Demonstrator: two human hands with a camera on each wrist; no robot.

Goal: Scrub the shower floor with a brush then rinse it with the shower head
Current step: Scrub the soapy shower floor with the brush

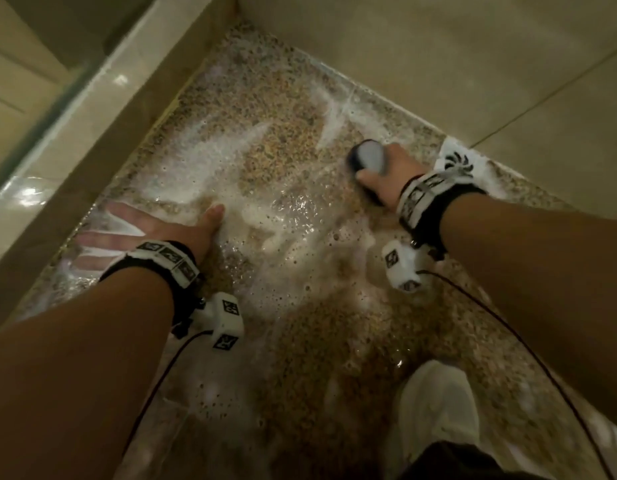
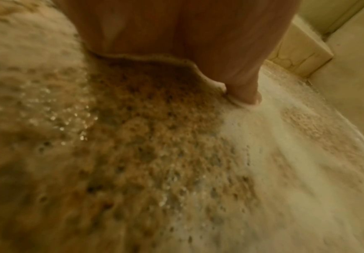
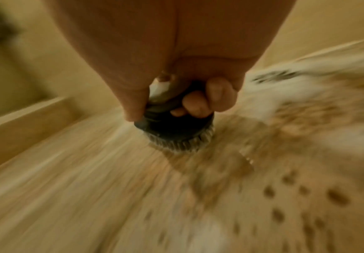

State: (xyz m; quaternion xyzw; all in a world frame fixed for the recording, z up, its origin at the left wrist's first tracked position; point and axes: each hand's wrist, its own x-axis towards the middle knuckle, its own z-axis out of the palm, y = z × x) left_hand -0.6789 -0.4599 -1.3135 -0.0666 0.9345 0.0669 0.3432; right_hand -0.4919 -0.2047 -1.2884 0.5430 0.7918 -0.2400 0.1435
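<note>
On the left, the left hand (image 1: 154,230) lies flat with fingers spread, pressed on the wet shower floor (image 1: 276,140) near the low wall (image 1: 102,161) as a prop. The floor is speckled pebble-grain stone, glossy with water and streaked with white foam (image 1: 203,157) across its middle. On the right, the right hand (image 1: 386,174) is clamped around the brush (image 1: 366,157), a round dark knob with a pale top and short bristles down on the floor, just beside the white drain cover (image 1: 456,161). Scrubbing looks well under way; rinsing seems not yet done, and no shower head is in view.
</note>
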